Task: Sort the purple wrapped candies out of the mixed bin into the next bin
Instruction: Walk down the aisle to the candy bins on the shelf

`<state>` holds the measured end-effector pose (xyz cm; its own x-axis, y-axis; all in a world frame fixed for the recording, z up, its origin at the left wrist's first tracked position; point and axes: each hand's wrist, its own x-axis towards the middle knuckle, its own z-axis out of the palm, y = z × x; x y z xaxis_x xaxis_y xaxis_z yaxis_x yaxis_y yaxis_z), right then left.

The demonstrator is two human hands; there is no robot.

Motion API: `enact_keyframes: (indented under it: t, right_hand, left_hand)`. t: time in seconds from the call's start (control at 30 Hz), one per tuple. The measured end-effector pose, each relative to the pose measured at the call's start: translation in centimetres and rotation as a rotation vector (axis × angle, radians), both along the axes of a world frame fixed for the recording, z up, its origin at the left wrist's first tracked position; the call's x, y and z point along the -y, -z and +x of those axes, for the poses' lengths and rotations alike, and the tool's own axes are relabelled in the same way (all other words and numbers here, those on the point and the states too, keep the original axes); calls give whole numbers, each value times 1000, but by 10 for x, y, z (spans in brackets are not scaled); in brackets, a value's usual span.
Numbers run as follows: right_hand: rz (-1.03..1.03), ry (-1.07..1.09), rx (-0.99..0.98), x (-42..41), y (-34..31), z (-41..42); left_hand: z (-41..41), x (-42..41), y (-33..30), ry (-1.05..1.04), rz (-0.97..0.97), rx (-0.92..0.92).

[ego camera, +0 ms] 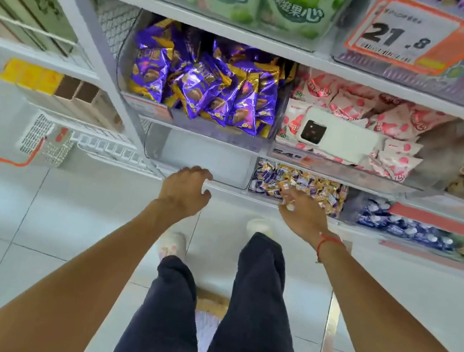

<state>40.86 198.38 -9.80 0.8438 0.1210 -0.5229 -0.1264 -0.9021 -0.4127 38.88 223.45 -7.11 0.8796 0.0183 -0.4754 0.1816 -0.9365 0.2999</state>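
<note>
Both arms outstretched, left grip (pixel 186 188) loosely curled, right grip (pixel 302 210) palm down, fingers reaching forward.

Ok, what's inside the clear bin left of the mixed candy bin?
The clear plastic bin shows no candies; the left hand covers its front edge. The mixed bin holds purple and gold candies.

White shelf (pixel 228 191), clear bin (pixel 197 154), mixed candy bin (pixel 297 184), perhaps full
</note>
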Motion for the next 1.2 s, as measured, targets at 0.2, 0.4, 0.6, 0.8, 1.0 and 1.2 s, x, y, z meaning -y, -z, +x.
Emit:
enact_keyframes:
  t: [0.2,0.4,0.6,0.8,1.0,1.2]
  right_hand:
    - [-127,172,-5,12,10,-21]
    - [-170,196,-4,56,60,-16]
    - [-146,-34,202,68,152,-11]
    - [-75,-177,749,63,251,-3]
    - [22,-103,1141,57,309,11]
    - [155,-25,1263,56,320,20]
  left_hand:
    - [12,-14,21,111,15,2]
    - [17,16,81,94,-5,41]
    - [21,40,188,143,-28,219]
    - [29,37,299,225,-15,518]
    - [35,40,350,201,-23,958]
    - [42,38,366,205,-40,1133]
